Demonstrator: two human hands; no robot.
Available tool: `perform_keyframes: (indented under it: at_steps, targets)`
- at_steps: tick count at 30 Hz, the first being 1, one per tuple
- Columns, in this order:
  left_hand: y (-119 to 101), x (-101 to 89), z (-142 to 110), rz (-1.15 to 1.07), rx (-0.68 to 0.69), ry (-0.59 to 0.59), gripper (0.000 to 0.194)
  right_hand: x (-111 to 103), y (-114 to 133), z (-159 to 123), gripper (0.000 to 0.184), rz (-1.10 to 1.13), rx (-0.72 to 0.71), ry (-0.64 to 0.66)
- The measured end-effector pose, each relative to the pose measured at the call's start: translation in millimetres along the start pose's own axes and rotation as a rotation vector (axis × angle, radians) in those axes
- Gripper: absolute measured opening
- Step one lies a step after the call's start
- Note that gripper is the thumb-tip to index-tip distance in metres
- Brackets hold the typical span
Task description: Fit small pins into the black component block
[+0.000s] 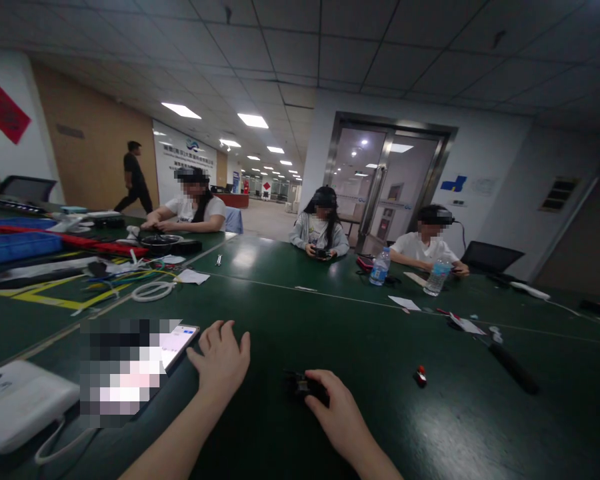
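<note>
My left hand point(223, 357) is held over the dark green table point(260, 427) with its fingers spread and nothing in them. Just left of it lies a phone point(183, 339) with a lit screen, partly blurred out. In the middle front, my right hand point(336, 408) has its thumb and fingers closed around the near side of a small black device point(297, 385) at the tabletop. The device is dark against the table, so its exact kind does not show. A small red and silver item point(421, 376) lies to the right of that hand.
A white power bank point(25, 403) with a cable lies at front left. Blue trays point(17, 250), loose wires and a coiled white cable point(153, 291) crowd the left. Two water bottles point(380, 267) stand at far right, near a black rod point(513, 368). Three people sit opposite.
</note>
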State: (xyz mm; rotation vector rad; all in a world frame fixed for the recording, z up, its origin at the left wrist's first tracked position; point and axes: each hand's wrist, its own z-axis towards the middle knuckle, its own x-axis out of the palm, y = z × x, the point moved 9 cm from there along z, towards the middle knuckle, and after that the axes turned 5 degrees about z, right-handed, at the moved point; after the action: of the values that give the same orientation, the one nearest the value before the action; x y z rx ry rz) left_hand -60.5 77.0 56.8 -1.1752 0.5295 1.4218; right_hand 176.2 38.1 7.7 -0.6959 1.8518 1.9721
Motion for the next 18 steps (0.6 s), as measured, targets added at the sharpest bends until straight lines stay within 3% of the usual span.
perform_keyframes:
  at_steps: [5, 8, 11, 15, 18]
  targets:
    - [5, 2.6, 2, 0.012, -0.052, -0.009, 0.037, 0, 1, 0, 0.039, 0.001, -0.006, 0.003]
    - [2, 9.1, 2, -0.006, -0.005, 0.013, 0.039, -2, 2, -1, 0.039, 0.002, 0.018, -0.001]
    - [-19, 20.0, -4, -0.133, 0.220, 0.087, 0.040, -3, 5, -3, 0.039, 0.011, 0.026, -0.003]
    - [-61, 44.1, -40, -0.414, 0.645, 0.483, 0.040, -5, 13, -4, 0.037, 0.004, -0.021, -0.038]
    - [-71, 48.3, -57, -0.419, 0.753, 0.618, 0.044, -6, 13, -3, 0.037, -0.001, -0.024, -0.057]
